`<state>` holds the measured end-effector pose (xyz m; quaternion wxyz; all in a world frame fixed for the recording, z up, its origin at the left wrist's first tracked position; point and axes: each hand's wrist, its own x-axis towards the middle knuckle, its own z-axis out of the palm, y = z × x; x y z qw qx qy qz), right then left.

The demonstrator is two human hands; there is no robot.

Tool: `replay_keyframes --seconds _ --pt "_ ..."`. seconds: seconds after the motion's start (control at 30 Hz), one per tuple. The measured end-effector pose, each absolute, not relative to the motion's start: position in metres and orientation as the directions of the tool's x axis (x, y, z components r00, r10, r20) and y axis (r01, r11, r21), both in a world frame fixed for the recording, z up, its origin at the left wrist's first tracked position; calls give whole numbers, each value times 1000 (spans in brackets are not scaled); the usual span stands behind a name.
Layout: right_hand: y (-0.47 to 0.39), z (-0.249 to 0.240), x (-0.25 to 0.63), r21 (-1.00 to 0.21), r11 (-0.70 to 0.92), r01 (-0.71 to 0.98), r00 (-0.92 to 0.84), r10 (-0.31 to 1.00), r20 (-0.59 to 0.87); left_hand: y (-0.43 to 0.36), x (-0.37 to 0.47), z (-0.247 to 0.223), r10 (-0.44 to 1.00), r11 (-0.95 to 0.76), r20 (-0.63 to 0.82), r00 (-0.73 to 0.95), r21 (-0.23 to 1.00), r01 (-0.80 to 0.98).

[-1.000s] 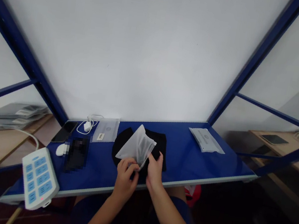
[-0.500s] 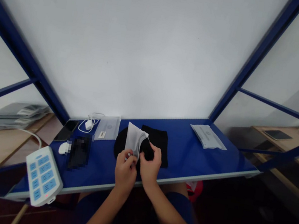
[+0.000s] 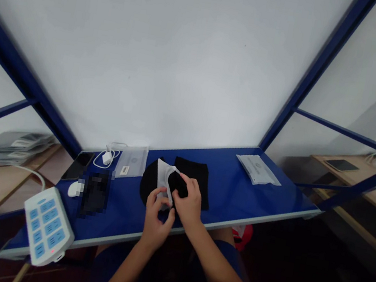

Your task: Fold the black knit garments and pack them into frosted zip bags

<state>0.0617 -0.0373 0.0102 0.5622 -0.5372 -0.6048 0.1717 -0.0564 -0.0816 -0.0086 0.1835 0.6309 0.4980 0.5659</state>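
Note:
Between both hands, near the table's front edge, is a white translucent pouch [image 3: 163, 174] with a black item [image 3: 177, 185] at its opening. My left hand [image 3: 158, 218] pinches the pouch's lower edge, thumb and fingers curved round it. With bent fingers, my right hand [image 3: 189, 204] grips the black item on the right side of the opening. Under and behind them lie a round black piece [image 3: 148, 182] and a flat black cloth [image 3: 200, 176]. The fingertips partly hide the pouch's lower end.
On the blue table [image 3: 228, 176] lie a sealed packet [image 3: 258, 169] at right and a clear bag [image 3: 132, 160] at left. Further left are a white charger [image 3: 108, 157], a phone [image 3: 78, 166], a white mouse [image 3: 74, 189], a blurred dark item [image 3: 95, 195] and a power strip [image 3: 48, 226].
The pouch's mouth is spread wider and its top has dropped slightly. My left thumb and fingers are further apart. The whole view has shifted a little.

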Motion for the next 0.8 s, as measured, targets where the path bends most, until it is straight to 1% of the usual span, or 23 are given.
replay_keyframes --seconds 0.03,0.1,0.17,0.23,0.33,0.4,0.5,0.57,0.63,0.73,0.77,0.8 --pt "-38 11 62 -817 373 441 193 849 492 -78 -62 -7 864 -401 474 -170 851 338" --pt "-40 13 60 -820 402 407 168 850 500 -68 -72 -4 914 -284 311 -260 949 137" --pt "-46 18 57 -805 457 378 135 834 536 -59 -80 1 945 -165 149 -290 986 -30" --pt "-54 27 54 -775 522 355 51 817 574 -53 -86 4 966 -92 58 -254 988 -124" --pt "-68 45 55 -753 592 288 -145 804 577 -50 -93 8 968 -54 -2 -252 975 -216" --pt "-77 55 57 -767 608 206 -263 789 555 -52 -98 9 966 -32 -47 -253 953 -300" --pt "-87 60 56 -796 596 105 -345 773 533 -57 -101 13 978 45 -132 -164 892 -449" --pt "-90 58 55 -799 595 86 -312 778 545 -61 -100 15 981 98 -170 -98 856 -507" --pt "-91 53 56 -781 615 107 -176 785 594 -65 -97 18 978 115 -191 -84 830 -546" --pt "-91 42 62 -755 616 223 122 751 649 -68 -95 21 965 112 -231 -127 795 -596" --pt "-92 38 65 -760 592 269 172 747 642 -68 -96 21 960 111 -244 -139 784 -611" --pt "-92 34 68 -770 559 308 182 760 624 -68 -97 22 956 111 -253 -145 774 -623"
